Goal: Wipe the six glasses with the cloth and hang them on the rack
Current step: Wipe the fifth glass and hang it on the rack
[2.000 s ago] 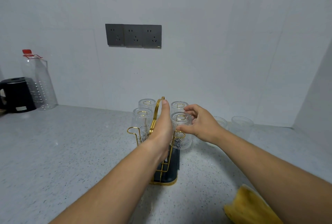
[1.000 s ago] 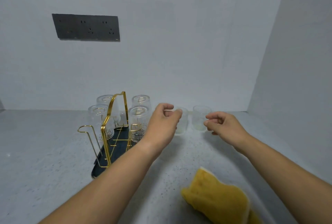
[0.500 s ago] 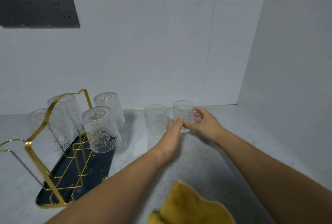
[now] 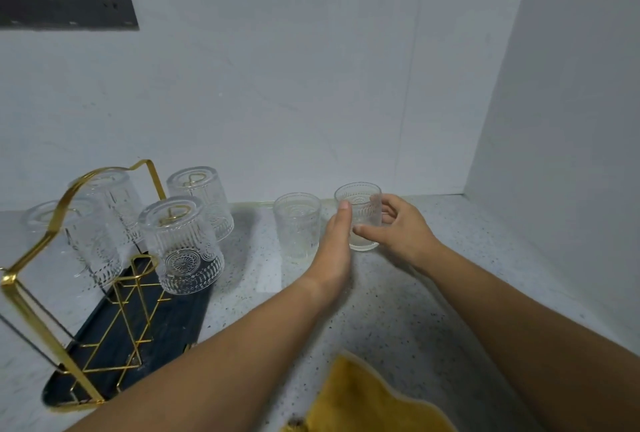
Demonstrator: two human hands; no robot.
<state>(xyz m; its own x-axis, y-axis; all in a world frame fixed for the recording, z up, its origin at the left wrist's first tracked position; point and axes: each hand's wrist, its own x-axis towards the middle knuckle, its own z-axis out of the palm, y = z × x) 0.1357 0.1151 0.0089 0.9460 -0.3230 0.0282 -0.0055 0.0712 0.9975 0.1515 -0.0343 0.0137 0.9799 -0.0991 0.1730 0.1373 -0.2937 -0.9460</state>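
Clear embossed glasses (image 4: 181,244): four hang on the gold wire rack (image 4: 33,314) at left, two to go on the table (image 4: 398,310), right hand (image 4: 401,230) gripping the rightmost glass (image 4: 362,203), left hand (image 4: 334,251) straight-fingered against it.

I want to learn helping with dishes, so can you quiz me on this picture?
1. How many glasses hang upside down on the gold rack?
2. True or false: the right hand holds the yellow cloth.
3. What does the right hand grip? A: the upright glass nearest the corner. B: a glass hanging on the rack. C: nothing.
Key: 1. Four. 2. False; the cloth lies on the counter. 3. A.
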